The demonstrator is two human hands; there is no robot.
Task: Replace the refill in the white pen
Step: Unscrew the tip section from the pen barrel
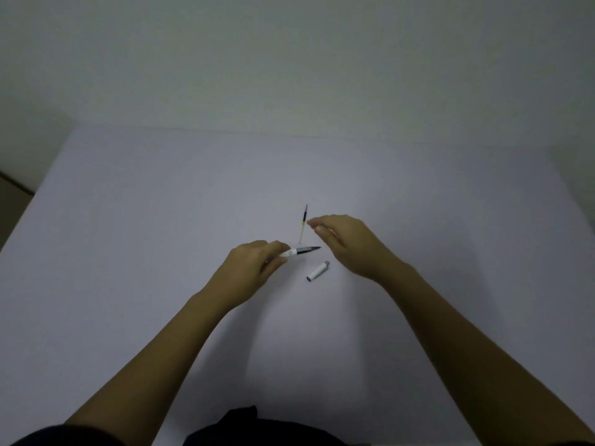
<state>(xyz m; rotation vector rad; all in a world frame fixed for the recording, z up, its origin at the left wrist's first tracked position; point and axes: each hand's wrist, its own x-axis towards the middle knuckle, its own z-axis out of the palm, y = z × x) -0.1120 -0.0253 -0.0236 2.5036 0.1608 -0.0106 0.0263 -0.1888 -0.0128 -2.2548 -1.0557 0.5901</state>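
My left hand (254, 268) pinches the white pen (299, 251) by its barrel, with the dark grip and tip pointing right. A thin refill (303, 224), dark at the far end and pale at the near end, lies on the table just beyond the pen's tip. My right hand (347, 243) hovers just right of the refill with fingers loosely curled and nothing in it. The white pen cap (318, 271) lies on the table below the pen's tip, between the two hands.
A pale table (161, 236) fills the view and ends at a plain wall (289, 59) behind. Its left edge runs diagonally at the far left. Dark clothing (244, 426) shows at the bottom edge.
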